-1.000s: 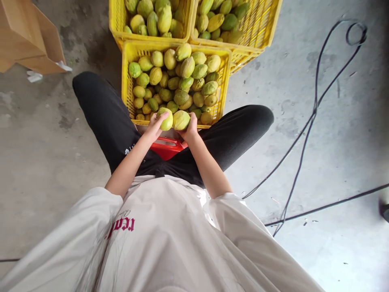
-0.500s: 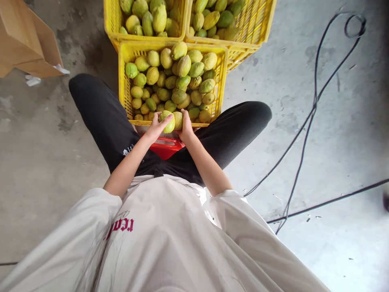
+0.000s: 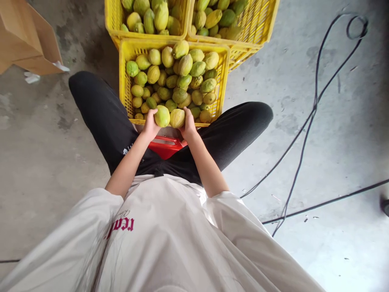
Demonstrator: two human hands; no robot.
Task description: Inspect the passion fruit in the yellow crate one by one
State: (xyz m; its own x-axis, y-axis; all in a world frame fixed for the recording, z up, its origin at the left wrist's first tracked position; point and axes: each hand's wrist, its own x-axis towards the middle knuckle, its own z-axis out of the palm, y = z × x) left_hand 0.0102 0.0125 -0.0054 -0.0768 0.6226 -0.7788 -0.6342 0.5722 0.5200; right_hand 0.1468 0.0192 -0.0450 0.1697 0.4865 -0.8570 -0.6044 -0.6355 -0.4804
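Observation:
In my left hand (image 3: 151,125) is a smooth, round green-yellow fruit (image 3: 162,116), with the thumb over its near side. My right hand (image 3: 188,125) holds a yellower, mottled fruit (image 3: 177,118) by its right side. The two fruits are side by side with a narrow gap, over the near rim of a yellow plastic crate (image 3: 225,81). Many oval yellow-green fruits (image 3: 185,65), papaya-like in look, fill that crate. Most of the fingers are hidden behind the fruits and hands.
Two more yellow crates (image 3: 146,37) (image 3: 267,30) of similar fruit stand behind. A red plastic object (image 3: 165,151) shows between my legs. An open cardboard box (image 3: 28,38) lies at the upper left. Black cable (image 3: 314,107) loops over the concrete floor at right.
The two fruits have moved apart and no longer overlap. My left hand has shifted slightly left, and the left fruit has been turned to show a rounder face.

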